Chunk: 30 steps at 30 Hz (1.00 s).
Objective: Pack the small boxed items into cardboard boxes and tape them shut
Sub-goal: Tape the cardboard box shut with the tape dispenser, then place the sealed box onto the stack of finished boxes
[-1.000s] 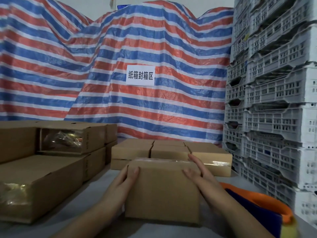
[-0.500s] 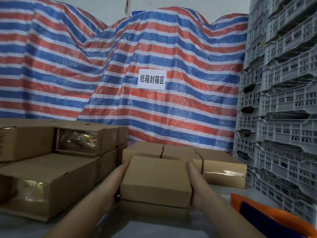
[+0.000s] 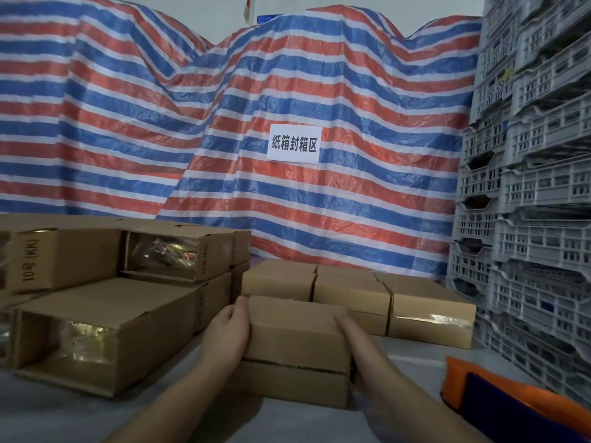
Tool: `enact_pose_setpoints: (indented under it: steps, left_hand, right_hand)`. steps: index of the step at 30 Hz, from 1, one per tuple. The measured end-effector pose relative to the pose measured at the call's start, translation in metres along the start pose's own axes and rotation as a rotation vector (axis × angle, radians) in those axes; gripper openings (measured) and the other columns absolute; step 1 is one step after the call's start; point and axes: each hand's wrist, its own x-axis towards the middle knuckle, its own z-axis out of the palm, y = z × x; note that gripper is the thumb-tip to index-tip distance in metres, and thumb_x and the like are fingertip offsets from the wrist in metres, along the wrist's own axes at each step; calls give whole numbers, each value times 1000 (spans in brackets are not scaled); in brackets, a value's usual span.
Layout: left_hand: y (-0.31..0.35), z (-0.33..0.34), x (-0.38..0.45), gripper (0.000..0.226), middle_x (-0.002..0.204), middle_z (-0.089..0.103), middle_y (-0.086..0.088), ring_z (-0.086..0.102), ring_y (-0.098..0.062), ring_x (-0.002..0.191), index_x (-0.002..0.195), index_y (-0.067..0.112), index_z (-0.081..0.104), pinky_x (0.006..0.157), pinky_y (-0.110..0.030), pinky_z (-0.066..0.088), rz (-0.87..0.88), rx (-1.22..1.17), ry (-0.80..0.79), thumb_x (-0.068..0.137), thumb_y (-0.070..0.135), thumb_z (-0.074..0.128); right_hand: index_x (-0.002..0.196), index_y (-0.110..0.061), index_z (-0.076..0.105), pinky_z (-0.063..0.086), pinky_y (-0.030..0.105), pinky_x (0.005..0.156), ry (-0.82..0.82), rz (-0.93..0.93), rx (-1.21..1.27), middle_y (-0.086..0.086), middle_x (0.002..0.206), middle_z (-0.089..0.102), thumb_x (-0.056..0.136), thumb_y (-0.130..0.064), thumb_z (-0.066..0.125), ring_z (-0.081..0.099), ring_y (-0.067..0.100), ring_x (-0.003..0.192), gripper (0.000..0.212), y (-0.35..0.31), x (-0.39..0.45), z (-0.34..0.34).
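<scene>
Stacking a sealed carton: the left hand point(image 3: 228, 334) and right hand point(image 3: 351, 343) flank the upper cardboard box point(image 3: 295, 334), each palm pressed flat on an end face with the fingers lying along it rather than wrapped around it. This box sits on a lower box point(image 3: 287, 383) at the near centre of the grey worktop point(image 3: 64, 417); a dark seam marks the joint between them. Neither hand has a closed grip — the carton is clamped between open palms only.

To do the step well, judged from the pose: keep the pressure even on both ends, square the upper box's edges to the lower one before letting go, and ease both palms away together so that the stack is not dragged askew.

Behind stands a row of taped boxes point(image 3: 428, 311); to the left, larger cartons point(image 3: 105, 327) lie on their sides, their ends covered with glossy tape. An orange and blue tape dispenser point(image 3: 499, 398) lies at the right edge, beside stacked grey crates point(image 3: 527, 219). A striped tarpaulin point(image 3: 224, 123) bearing a white paper sign point(image 3: 293, 143) closes the background.

Hidden or unclear — the small boxed items themselves, the right hand's fingertips behind the carton, the tape on the held box's top, and the dispenser's lower part, cut off by the frame.
</scene>
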Motion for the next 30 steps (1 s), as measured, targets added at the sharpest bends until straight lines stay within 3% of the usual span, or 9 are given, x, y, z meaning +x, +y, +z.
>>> enact_pose_setpoints:
  steps: [4, 8, 12, 15, 19, 22, 30]
  left_hand:
    - [-3, -11, 20, 24, 98, 57, -3, 51, -24, 97, 89, 29, 57, 86, -35, 37, -45, 7, 2, 102, 40, 39]
    - [-11, -17, 40, 19, 86, 56, 2, 52, -23, 90, 94, 28, 56, 86, -36, 39, -108, -42, 9, 100, 42, 45]
    - [-14, -14, 56, 25, 95, 57, -5, 52, -25, 89, 106, 21, 60, 86, -35, 37, -129, -36, 41, 101, 40, 45]
    - [-15, -10, 69, 49, 128, 56, -18, 51, -36, 117, 135, 11, 53, 102, -42, 39, -206, -34, 41, 101, 44, 40]
    - [-16, -3, 90, 57, 139, 49, -23, 46, -38, 126, 141, 3, 46, 109, -45, 35, -248, -2, 39, 103, 42, 31]
    - [-17, 2, 105, 56, 140, 48, -23, 46, -38, 127, 142, 1, 44, 108, -43, 35, -257, 1, 34, 104, 40, 30]
    - [-22, 10, 133, 57, 141, 47, -22, 44, -37, 130, 144, 3, 42, 113, -46, 31, -269, -21, 12, 104, 42, 32]
  right_hand:
    - [134, -43, 52, 54, 50, 96, -22, -86, -103, -1, 118, 69, 59, -75, 60, 66, 26, 107, 82, 7, 8, 16]
    - [146, -37, 40, 48, 46, 104, -22, -95, -232, 1, 127, 63, 48, -77, 45, 61, 26, 114, 106, 5, 22, 31]
    - [148, -37, 37, 48, 46, 104, -43, -92, -247, 2, 129, 62, 57, -72, 44, 60, 26, 115, 97, 4, 31, 40]
    - [142, -36, 43, 49, 46, 104, -51, -122, -227, 2, 124, 63, 69, -66, 45, 61, 25, 113, 78, 3, 41, 46]
    - [150, -31, 36, 47, 44, 107, -44, -127, -247, 2, 129, 59, 96, -52, 38, 58, 24, 115, 58, 0, 64, 56]
    - [152, -26, 34, 46, 41, 107, -32, -132, -257, 4, 132, 58, 98, -47, 37, 56, 23, 115, 59, -4, 80, 62]
    - [154, -32, 29, 43, 48, 110, -36, -106, -239, 6, 139, 54, 85, -57, 39, 53, 30, 123, 74, -5, 105, 69]
